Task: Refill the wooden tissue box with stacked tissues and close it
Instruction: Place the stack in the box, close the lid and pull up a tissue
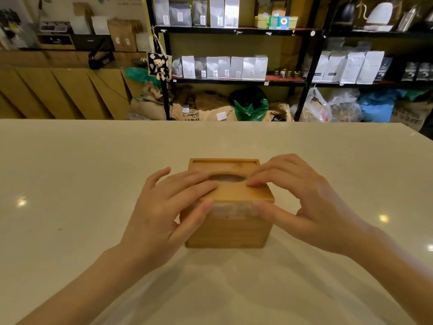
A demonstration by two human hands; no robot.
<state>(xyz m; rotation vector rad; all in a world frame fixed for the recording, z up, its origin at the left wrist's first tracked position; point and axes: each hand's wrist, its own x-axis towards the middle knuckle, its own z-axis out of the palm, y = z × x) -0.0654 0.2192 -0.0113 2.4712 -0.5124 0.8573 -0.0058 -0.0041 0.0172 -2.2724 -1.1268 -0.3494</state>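
A square wooden tissue box point(228, 229) stands in the middle of the pale table point(70, 184). Its sliding wooden lid point(243, 192), with an oval opening, sits on top and juts a little past the near edge. A pale strip of tissues point(232, 209) shows just under the lid's near edge. My left hand point(164, 212) rests fingers on the lid's left part, thumb against the near edge. My right hand point(304, 207) presses fingertips on the lid's right part, thumb at the near edge too.
Beyond the table's far edge stand black shelves point(234, 31) with white and grey pouches, sacks and plastic bags on the floor point(248, 104), and a wooden counter point(58, 90) at the left.
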